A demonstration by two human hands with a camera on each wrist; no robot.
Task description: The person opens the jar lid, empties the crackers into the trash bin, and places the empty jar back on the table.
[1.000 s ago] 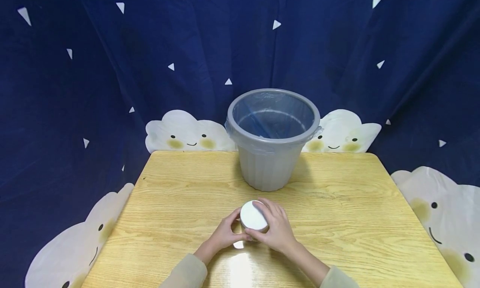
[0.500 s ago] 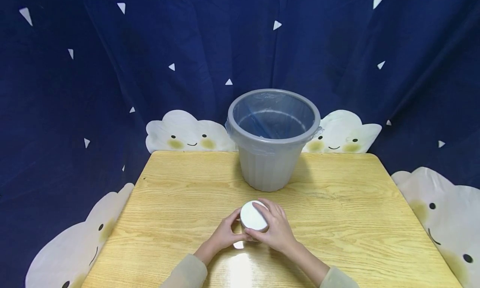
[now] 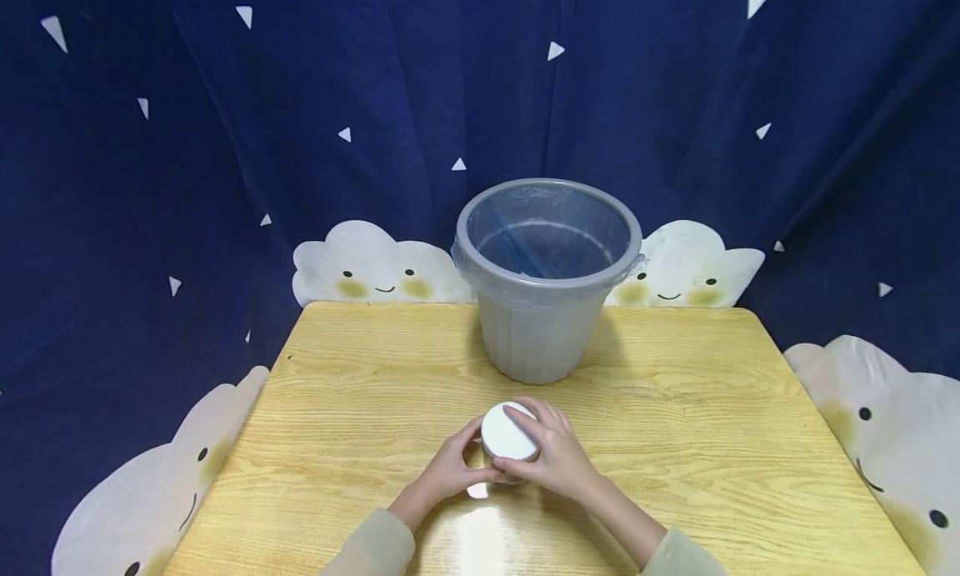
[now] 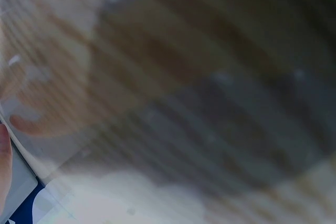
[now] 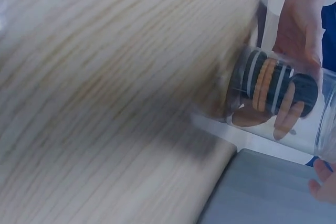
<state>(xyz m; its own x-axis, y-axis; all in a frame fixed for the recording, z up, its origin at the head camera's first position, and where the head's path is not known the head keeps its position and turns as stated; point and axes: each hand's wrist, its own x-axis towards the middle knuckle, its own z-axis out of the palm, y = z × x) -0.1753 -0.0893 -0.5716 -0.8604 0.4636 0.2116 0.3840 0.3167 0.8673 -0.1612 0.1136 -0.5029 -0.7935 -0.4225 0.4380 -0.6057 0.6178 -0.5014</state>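
Observation:
A clear jar (image 5: 307, 132) stands upright on the wooden table, topped by a round white lid (image 3: 506, 432). Through its wall, dark and tan sandwich cookies (image 5: 265, 82) show stacked at the bottom. My left hand (image 3: 452, 466) wraps round the jar's body from the left, thumb nearest me. From the right, my right hand (image 3: 557, 453) grips the lid's rim, with fingers at the far side and the thumb at the near side. The left wrist view is mostly blurred, with a fingertip (image 4: 4, 161) at its left edge.
Behind the jar stands a grey bin (image 3: 536, 334) lined with a clear bag, near the back of the table (image 3: 367, 376). A dark blue curtain (image 3: 405, 84) with white clouds and triangles hangs around the table.
My right hand and forearm have shifted slightly to the right at the lid. The left hand keeps its hold, and the jar stays in the same place.

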